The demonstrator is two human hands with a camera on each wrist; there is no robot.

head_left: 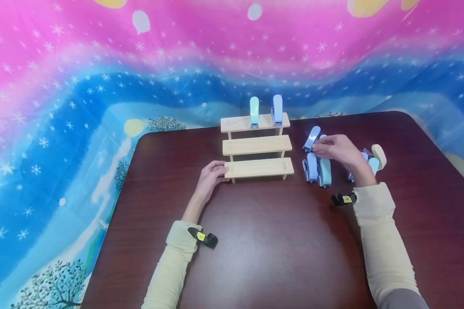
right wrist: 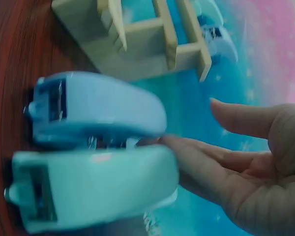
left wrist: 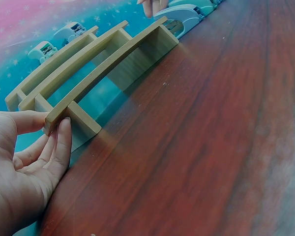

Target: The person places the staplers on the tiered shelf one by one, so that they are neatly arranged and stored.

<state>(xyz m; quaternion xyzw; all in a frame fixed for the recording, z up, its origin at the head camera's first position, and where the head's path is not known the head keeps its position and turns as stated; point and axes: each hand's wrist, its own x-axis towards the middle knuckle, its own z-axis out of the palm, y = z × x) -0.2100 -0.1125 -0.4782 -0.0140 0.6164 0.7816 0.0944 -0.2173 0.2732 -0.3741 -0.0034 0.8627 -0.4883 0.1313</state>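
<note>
A three-tier wooden stand (head_left: 257, 168) is near the back of the table, and my left hand (head_left: 212, 176) pinches the left end of its lowest board between thumb and fingers. On the top board are a mint stapler (head_left: 254, 112) and a lavender stapler (head_left: 277, 110). My right hand (head_left: 338, 151) is at a small group of staplers right of the stand. Its fingertips are by a tilted lavender stapler (head_left: 312, 138); in the right wrist view the thumb stands apart and the fingers reach behind a blue stapler (right wrist: 98, 105) and a mint stapler (right wrist: 98, 189).
Farther right, partly hidden by my right wrist, are more staplers, one of them cream (head_left: 379, 156). A dark wooden table (head_left: 270, 240) carries everything. Behind it hangs a pink and blue patterned cloth (head_left: 201, 68).
</note>
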